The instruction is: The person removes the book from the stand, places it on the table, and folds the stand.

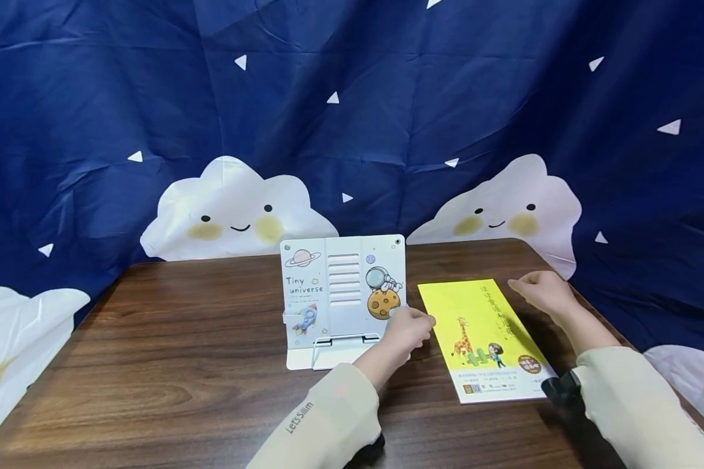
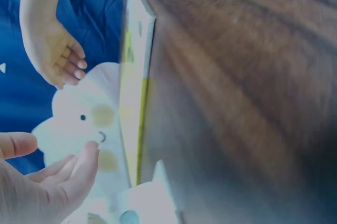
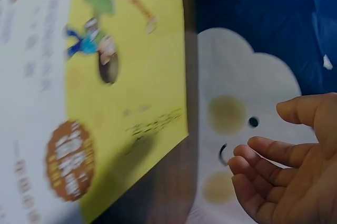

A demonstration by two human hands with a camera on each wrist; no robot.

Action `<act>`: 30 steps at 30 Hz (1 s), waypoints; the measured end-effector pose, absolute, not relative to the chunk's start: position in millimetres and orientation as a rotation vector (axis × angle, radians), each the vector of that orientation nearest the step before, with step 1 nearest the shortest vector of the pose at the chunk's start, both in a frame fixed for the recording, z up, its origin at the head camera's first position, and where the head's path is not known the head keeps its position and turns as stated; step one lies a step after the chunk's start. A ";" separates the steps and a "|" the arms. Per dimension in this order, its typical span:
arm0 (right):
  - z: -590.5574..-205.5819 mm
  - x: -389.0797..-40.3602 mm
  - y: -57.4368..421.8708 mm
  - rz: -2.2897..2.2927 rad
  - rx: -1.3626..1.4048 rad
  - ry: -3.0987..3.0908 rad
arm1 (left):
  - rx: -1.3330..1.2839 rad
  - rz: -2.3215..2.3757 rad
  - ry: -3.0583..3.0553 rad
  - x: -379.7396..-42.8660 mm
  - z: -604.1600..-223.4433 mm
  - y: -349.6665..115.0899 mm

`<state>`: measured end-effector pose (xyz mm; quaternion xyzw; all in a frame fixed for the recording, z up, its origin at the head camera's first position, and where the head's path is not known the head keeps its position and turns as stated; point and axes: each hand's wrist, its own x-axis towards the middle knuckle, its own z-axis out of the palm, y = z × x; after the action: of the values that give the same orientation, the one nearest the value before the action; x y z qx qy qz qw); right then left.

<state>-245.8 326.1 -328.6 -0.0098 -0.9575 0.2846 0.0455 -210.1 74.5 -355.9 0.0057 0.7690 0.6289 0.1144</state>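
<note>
A yellow book (image 1: 475,312) with a giraffe and a child on its cover lies flat on the table, right of the middle. Just off its left edge hovers my left hand (image 1: 403,332), in front of a white book stand (image 1: 343,286) printed "Tiny universe". In the left wrist view that hand's thumb and fingers are apart with nothing between them. My right hand (image 1: 542,292) is raised beside the book's upper right edge. Its fingers (image 3: 279,153) are loosely bent and hold nothing in the right wrist view. Neither hand appears to touch the book.
The dark wooden table (image 1: 170,352) spreads to the left of the stand. Behind it hangs a blue cloth (image 1: 340,130) with white clouds and small triangles. A wire ledge (image 1: 346,339) sticks out at the stand's front.
</note>
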 end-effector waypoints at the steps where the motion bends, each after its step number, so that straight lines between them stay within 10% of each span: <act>1: -324.4 -244.4 322.7 0.845 -0.004 -2.922 | 0.032 1.837 2.268 -210.0 -353.2 72.8; 30: -278.2 -244.2 250.0 0.872 0.248 -3.010 | 0.171 1.839 2.366 -223.7 -297.5 -25.6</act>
<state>-244.2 250.0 -278.2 0.0789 -0.9575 0.2773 -0.0012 -223.7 -25.6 -297.5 0.0569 0.7862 0.6113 0.0700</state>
